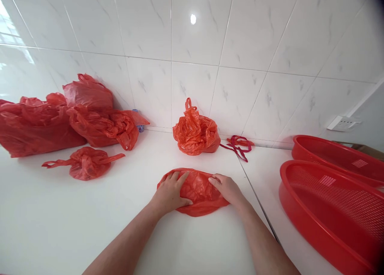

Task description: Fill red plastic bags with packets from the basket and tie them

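While the left hand (168, 195) lies open, fingers spread over one side of the red plastic bag (200, 189), the right hand (229, 189) is half closed at its other side, thumb near the index finger; whether film is pinched there, I cannot tell. Between and beneath the hands, the bag forms a crinkled, translucent oval on the smooth white tabletop (75, 219). Such thin film probably handles best under a broad, light palm, with the fingertips easing folds outward; sharp nails or hard tugs could tear it. Beyond the hands sits a bulging, crumpled bag (196, 135) with a looped top. Left of them lies a rounded, knotted bag (89, 163); to the right, a glossy red perforated plastic basket (295, 205).
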A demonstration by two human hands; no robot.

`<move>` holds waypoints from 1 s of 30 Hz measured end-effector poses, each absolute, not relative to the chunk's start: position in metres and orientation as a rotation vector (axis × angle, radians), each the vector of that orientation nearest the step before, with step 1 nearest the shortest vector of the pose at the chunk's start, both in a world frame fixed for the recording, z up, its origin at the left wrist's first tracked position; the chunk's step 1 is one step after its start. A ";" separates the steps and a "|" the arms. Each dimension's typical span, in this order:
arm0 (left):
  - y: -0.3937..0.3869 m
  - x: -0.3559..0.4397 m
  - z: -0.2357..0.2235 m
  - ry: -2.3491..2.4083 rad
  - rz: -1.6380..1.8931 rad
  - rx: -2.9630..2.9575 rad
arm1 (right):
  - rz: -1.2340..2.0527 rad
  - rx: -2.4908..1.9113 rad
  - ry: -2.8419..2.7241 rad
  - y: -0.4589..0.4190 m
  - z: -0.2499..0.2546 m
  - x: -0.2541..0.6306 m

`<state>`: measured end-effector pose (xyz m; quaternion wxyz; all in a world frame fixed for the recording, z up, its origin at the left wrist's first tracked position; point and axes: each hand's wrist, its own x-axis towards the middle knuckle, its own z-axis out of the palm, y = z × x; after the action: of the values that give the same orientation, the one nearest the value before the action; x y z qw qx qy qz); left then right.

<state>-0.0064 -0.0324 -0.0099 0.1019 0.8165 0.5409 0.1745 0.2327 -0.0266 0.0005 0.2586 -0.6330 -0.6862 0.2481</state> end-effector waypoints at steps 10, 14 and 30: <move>-0.039 -0.003 0.009 1.297 0.933 2.580 | 0.100 -1.587 -1.739 -0.030 0.007 0.225; -0.050 0.009 0.006 0.981 0.758 2.718 | -0.081 -1.415 -1.943 -0.034 0.009 0.206; -0.074 0.032 -0.001 0.638 0.578 2.672 | 0.333 -1.660 -2.322 -0.026 -0.010 0.203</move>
<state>0.0318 -0.0744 -0.0011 0.1662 0.9385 0.2242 0.2031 0.2029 -0.0257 -0.0096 0.1335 -0.5726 -0.8007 0.1148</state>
